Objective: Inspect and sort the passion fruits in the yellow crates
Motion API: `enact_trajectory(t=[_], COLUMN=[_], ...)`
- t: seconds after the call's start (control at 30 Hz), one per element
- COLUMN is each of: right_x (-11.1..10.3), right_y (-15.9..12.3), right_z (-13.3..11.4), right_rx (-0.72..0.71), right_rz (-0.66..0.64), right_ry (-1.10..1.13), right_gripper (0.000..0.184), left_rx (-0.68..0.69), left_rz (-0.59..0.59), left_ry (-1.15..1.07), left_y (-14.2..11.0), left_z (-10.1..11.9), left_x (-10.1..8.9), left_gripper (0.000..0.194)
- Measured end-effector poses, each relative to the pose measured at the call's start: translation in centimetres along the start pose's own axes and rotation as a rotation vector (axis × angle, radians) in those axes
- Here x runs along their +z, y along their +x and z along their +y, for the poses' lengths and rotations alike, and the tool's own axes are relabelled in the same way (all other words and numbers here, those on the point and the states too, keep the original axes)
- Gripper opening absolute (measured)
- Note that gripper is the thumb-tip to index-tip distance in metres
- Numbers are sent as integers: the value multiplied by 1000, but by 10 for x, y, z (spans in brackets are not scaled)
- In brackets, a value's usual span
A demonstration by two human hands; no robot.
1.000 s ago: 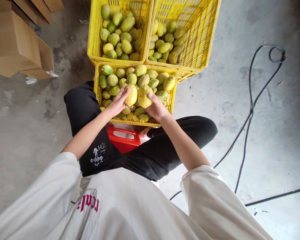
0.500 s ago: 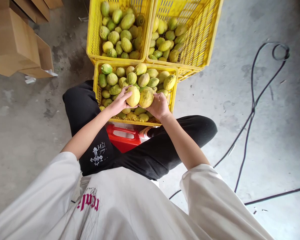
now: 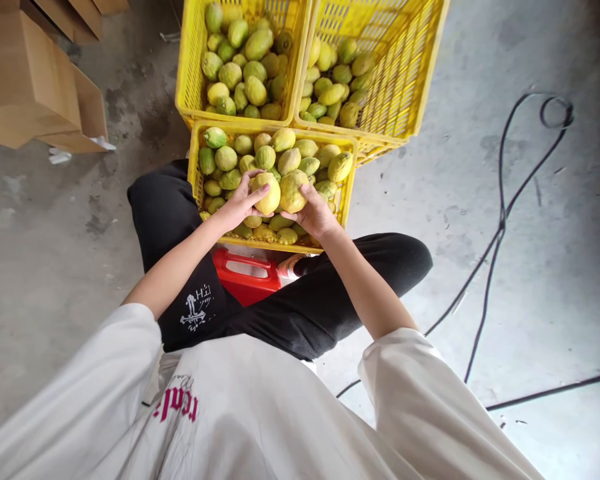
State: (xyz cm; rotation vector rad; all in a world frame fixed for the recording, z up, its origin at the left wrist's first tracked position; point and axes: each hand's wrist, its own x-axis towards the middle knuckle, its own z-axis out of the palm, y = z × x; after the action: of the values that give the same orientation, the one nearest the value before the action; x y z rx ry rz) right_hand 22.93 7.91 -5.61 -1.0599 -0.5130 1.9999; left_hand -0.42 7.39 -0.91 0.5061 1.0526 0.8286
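Note:
My left hand (image 3: 243, 202) is wrapped round a pale yellow lemon (image 3: 267, 194), its thumb lying across the fruit. In my right hand (image 3: 314, 212) is a second lemon (image 3: 294, 191), yellow with greenish patches, thumb on its upper right side. The two lemons are side by side with a narrow gap, above the near yellow crate (image 3: 351, 193). Many green and yellow lemons (image 3: 283, 140) fill that crate below and around both hands.
Beyond stand two more yellow crates, a left one (image 3: 184, 73) and a right one (image 3: 405, 73), with lemons in both. A red plastic stool-like object (image 3: 250, 287) sits between my legs. Cardboard boxes (image 3: 30, 80) are at far left; a black cable (image 3: 503, 220) lies rightward on the floor.
My right hand has turned its lemon slightly, and the thumb now shows on the fruit's side. My left hand keeps its lemon in nearly the same place.

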Motion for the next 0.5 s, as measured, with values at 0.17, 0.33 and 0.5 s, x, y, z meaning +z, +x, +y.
enact_trajectory(t=[0.17,0.33,0.5], right_x=[7,10,3], right_y=[-7,-9,-5], right_z=[1,3,0], right_rx=[-6,26,43], right_rz=[-18,18,12], right_ry=[3,-27,1], right_gripper=[50,55,32], left_rx=[-44,-138,-154], left_rz=[87,110,150], left_ry=[42,47,-11], left_y=[-3,-5,-1], left_z=[0,7,10], left_x=[7,19,19], left_gripper=[49,18,20])
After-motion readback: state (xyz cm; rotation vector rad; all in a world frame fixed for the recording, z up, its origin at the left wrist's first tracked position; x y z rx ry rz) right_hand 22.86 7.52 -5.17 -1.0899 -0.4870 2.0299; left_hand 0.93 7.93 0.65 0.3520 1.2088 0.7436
